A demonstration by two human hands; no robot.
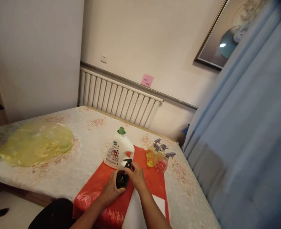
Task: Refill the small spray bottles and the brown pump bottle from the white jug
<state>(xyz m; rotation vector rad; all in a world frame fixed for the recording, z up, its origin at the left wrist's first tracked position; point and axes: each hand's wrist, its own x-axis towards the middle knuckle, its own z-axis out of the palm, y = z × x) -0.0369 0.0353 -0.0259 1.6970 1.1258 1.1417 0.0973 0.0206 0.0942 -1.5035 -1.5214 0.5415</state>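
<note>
My left hand (112,188) wraps the body of a small dark spray bottle (122,180) on a red plastic bag (99,187). My right hand (136,175) grips the bottle's black trigger head (128,163) from the right. Just behind stands a white detergent jug (118,151) with a green cap. To the right lie several small spray bottles (158,156), yellow and pink with grey trigger heads.
All of it sits on a floral-covered table (87,149). A yellow plastic bag (36,143) lies at the left. A white radiator (117,98) lines the wall behind, with a pink note (147,80) above it. A blue curtain (245,127) hangs at the right.
</note>
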